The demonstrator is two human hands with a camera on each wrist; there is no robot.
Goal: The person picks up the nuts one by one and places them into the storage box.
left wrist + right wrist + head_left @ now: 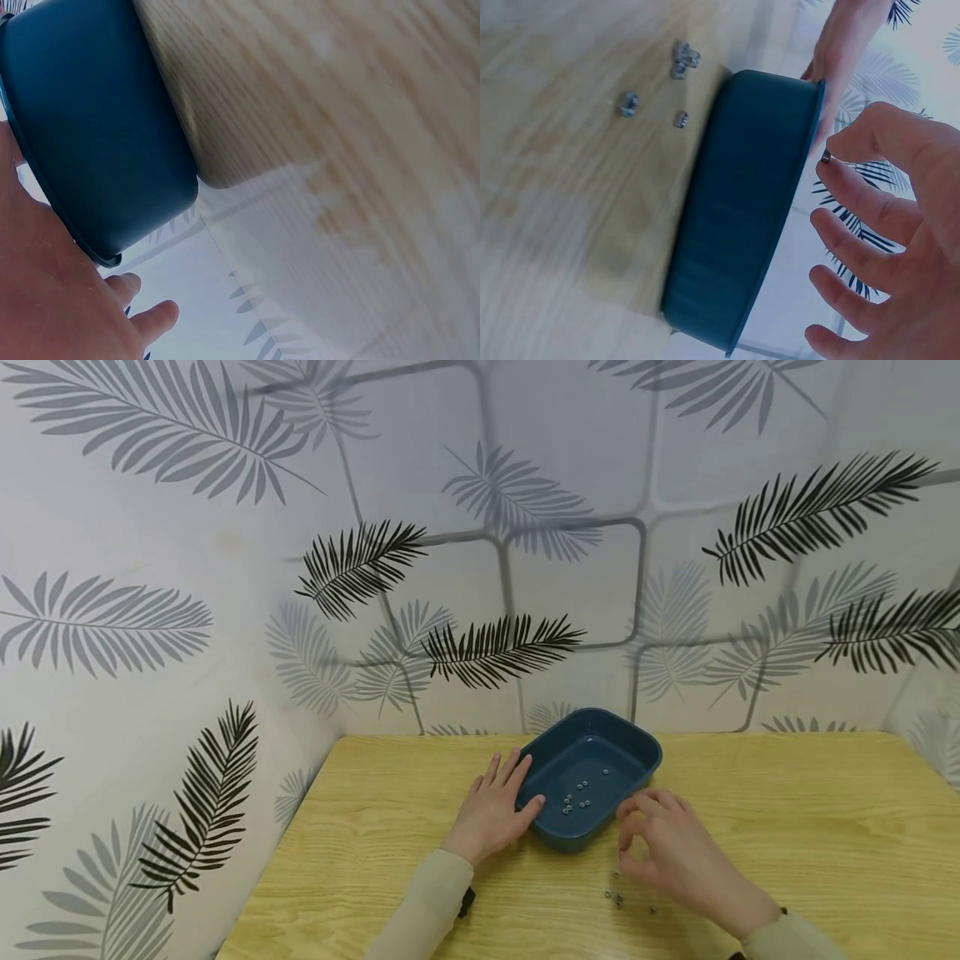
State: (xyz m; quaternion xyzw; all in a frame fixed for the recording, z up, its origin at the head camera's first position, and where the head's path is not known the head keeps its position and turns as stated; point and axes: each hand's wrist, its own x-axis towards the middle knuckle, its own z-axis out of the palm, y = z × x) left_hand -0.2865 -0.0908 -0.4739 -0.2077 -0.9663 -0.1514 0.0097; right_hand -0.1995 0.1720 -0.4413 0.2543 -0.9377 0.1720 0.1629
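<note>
Has loose nuts [628, 104] nearest, on the table [810, 835]; pinches another nut [826, 157] in the right hand [671, 852], thumb to forefinger, beside the blue tub [731, 195]; rests the left hand [489, 812], fingers spread, against it (contains more nuts [567, 809], scattered inside).

The basin [570, 843] sits on the table [375, 802], with the wall [570, 585] behind both. My left hand [491, 814] rests at the basin's left rim. My right hand [678, 852] is just beside its right rim, a pinched nut [826, 157] between the fingers. Inside the basin lie several nuts [566, 811], one farther back and right. The other nuts [618, 901] lie on the table, nearer me than the basin, close by my right hand.
</note>
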